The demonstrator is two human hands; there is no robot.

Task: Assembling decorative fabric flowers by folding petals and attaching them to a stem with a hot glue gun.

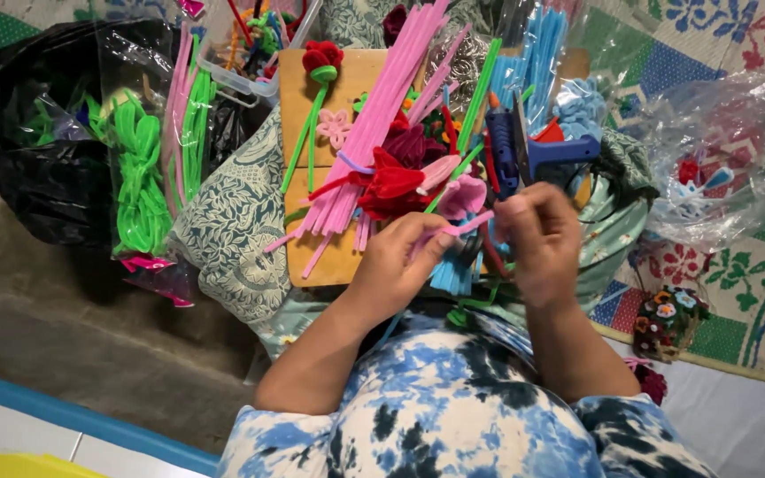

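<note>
My left hand [397,259] and my right hand [537,237] are both pinched on one pink pipe cleaner [466,225] stretched between them, just above my lap. Right behind the hands lie a pink pipe-cleaner flower [462,193] and a red one [391,188]. A thick bundle of pink pipe cleaners [374,133] runs diagonally over a wooden board [298,97]. A blue glue gun [533,150] rests beyond my right hand. A red rose on a green stem [320,66] lies on the board.
Green and pink pipe cleaners in clear bags [152,150] lie at left on a black plastic bag [37,133]. A clear bag with small flowers [728,159] sits at right on a patterned mat [754,292]. Light-blue pipe cleaners [537,53] are at the back.
</note>
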